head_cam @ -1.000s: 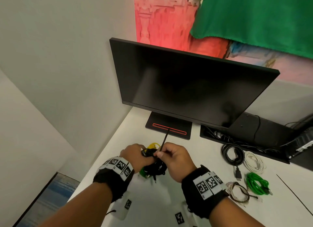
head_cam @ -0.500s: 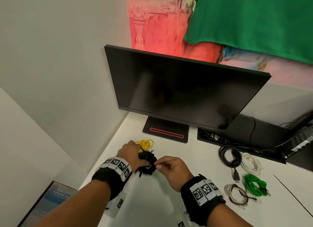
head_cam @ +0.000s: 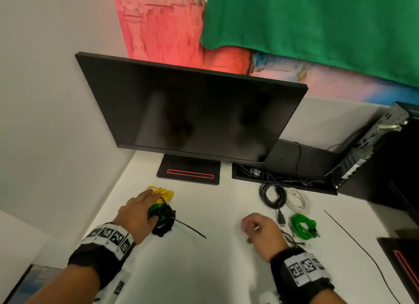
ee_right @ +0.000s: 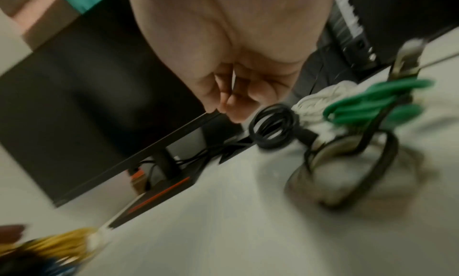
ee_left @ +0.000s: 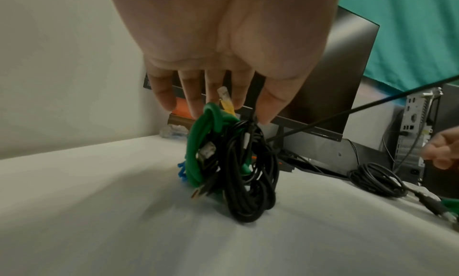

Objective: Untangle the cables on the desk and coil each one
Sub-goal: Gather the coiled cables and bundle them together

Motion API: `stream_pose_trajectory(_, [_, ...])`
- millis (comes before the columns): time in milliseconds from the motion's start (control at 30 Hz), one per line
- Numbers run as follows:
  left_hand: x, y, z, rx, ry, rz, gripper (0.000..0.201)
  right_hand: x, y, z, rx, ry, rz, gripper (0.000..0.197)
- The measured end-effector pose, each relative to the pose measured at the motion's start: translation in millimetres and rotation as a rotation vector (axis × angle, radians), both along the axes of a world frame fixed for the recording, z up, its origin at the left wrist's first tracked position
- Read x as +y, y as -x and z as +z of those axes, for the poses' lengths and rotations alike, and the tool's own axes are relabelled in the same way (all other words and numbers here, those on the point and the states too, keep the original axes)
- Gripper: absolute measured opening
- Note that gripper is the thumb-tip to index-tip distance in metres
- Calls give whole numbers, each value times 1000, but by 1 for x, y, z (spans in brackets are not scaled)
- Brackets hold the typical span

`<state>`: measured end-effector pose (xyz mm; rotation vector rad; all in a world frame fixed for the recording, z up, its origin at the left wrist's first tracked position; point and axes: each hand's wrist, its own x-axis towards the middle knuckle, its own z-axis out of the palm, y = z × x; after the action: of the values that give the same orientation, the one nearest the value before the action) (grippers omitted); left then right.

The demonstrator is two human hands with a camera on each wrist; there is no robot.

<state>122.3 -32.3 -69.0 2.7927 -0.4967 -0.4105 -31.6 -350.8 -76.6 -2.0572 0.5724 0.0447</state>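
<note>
A tangle of black and green cables point(head_cam: 163, 221) point(ee_left: 238, 172) stands on the white desk point(head_cam: 204, 269), with a thin black tie point(head_cam: 190, 229) point(ee_left: 347, 111) sticking out to the right. A yellow cable point(head_cam: 163, 193) lies just behind it. My left hand point(head_cam: 141, 207) point(ee_left: 218, 103) hovers over the tangle with straight fingers, the thumb tip touching its top. My right hand point(head_cam: 254, 227) point(ee_right: 231, 97) is off to the right, fingers curled, nothing visible in it. Beside it lie coiled black point(head_cam: 272, 195), white point(head_cam: 298, 200) and green point(head_cam: 302, 226) cables.
A dark monitor point(head_cam: 192, 113) on a black base point(head_cam: 189, 173) stands behind the tangle. A cable slot point(head_cam: 283, 179) and a small computer point(head_cam: 367, 149) are at the back right. A wall runs along the desk's left side. A brownish coil point(head_cam: 288, 236) peeks from behind my right hand.
My right hand has let go of the tie and swung right toward the coiled cables. My left hand has opened, and the tangle now stands on the desk.
</note>
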Motion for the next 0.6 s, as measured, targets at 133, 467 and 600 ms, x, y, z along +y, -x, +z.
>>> stream_pose_trajectory(133, [-8, 9, 10, -43, -5, 88, 69, -74, -14, 14, -4, 265, -260, 11])
stream_pose_trajectory(467, [-46, 53, 48, -233, 227, 244, 47, -141, -106, 14, 423, 615, 152, 59])
stream_pose_trajectory(600, [-61, 68, 80, -285, 382, 244, 49, -136, -115, 6, 507, 708, 248, 42])
